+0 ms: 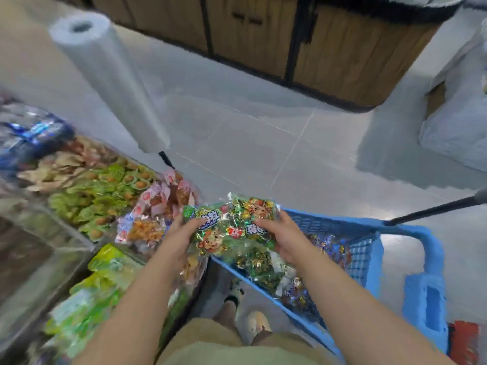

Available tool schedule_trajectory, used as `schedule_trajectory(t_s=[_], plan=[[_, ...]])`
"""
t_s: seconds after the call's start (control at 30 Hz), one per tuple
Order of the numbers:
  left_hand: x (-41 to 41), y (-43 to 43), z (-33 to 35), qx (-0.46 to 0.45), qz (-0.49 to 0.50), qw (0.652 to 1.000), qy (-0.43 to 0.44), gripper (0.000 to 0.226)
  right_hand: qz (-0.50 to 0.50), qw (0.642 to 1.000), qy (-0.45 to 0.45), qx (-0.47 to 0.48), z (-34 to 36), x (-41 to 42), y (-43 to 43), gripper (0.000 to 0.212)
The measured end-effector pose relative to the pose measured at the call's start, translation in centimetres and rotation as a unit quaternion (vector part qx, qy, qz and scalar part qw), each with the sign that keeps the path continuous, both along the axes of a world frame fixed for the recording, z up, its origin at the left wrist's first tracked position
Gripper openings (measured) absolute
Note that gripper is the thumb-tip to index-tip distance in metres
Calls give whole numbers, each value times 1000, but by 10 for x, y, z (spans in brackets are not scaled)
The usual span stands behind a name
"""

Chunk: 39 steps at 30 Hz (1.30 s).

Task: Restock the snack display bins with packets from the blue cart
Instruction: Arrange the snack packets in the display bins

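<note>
Left hand and right hand grip the green snack packet at opposite ends, fingers curled round it. The packet is above the blue cart rim. Cart at 4 o'clock; display bins at 9 o'clock.

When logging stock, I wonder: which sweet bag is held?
The green bag, held by the left hand and right hand; the rest lie in the cart.
</note>
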<state>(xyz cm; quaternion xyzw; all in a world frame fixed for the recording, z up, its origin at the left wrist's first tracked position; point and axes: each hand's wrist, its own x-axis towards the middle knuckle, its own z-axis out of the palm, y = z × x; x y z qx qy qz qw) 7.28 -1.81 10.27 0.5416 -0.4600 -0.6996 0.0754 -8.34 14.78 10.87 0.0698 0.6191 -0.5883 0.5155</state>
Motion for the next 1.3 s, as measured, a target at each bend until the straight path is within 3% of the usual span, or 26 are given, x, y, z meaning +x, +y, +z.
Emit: schedule_trajectory(t_s=[0.07, 0.2, 0.37, 0.5, 0.6, 0.77, 0.87, 0.97, 1.0, 1.07, 1.13, 1.23, 1.3], plan=[[52, 6, 10, -8, 94, 996, -5, 85, 51, 998, -19, -11, 2, 22, -18, 78], [158, 29, 29, -26, 281, 959, -3, 79, 238, 968, -49, -67, 20, 85, -51, 30], [269, 65, 56, -95, 440, 892, -35, 98, 336, 936, -74, -80, 34, 173, -85, 62], [335, 84, 71, -110, 534, 837, -39, 86, 420, 898, -115, -64, 48, 244, -109, 46], [378, 84, 80, -129, 571, 811, -23, 80, 441, 886, -121, -76, 55, 299, -126, 42], [456, 73, 87, -187, 570, 798, -62, 81, 506, 853, -79, -102, 63, 388, -149, 77], [511, 57, 86, -204, 557, 802, -70, 74, 505, 855, -28, -113, 68, 433, -169, 86], [561, 37, 92, -228, 554, 798, -62, 28, 469, 874, 32, -125, 75, 471, -189, 71], [576, 28, 96, -240, 548, 799, -62, 23, 442, 887, 43, -125, 76, 482, -195, 63], [604, 9, 106, -259, 531, 805, -53, 36, 378, 917, 35, -125, 76, 502, -208, 55], [626, -8, 114, -259, 520, 812, -51, 65, 326, 937, 16, -122, 77, 518, -219, 49], [649, -34, 122, -255, 491, 831, -48, 76, 266, 955, -5, -133, 75, 533, -233, 28], [656, -48, 130, -249, 479, 841, -31, 89, 249, 957, -9, -146, 74, 540, -246, 24]])
